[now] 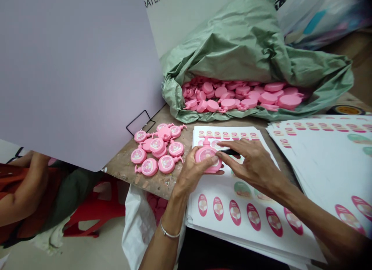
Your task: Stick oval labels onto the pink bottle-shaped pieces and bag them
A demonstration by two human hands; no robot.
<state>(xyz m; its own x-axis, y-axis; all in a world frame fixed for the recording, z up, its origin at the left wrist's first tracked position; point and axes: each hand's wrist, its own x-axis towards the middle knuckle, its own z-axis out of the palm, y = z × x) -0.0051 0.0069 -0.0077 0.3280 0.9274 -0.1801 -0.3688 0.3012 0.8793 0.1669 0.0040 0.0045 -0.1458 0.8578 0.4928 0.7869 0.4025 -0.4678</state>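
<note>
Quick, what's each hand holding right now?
Left hand: closed, holding a pink bottle-shaped piece.
Right hand: closed, pinching a slim black object beside that piece.

A thin, rounded, silver-coloured metal bangle (168,232) with a small bead-like fitting is worn around the left wrist. Both slender forearms, the left (178,204) running through the bangle and the right (302,208) well to its right, are left bare. Plain black clothing (215,248) is partly seen right of the bangle.
</note>
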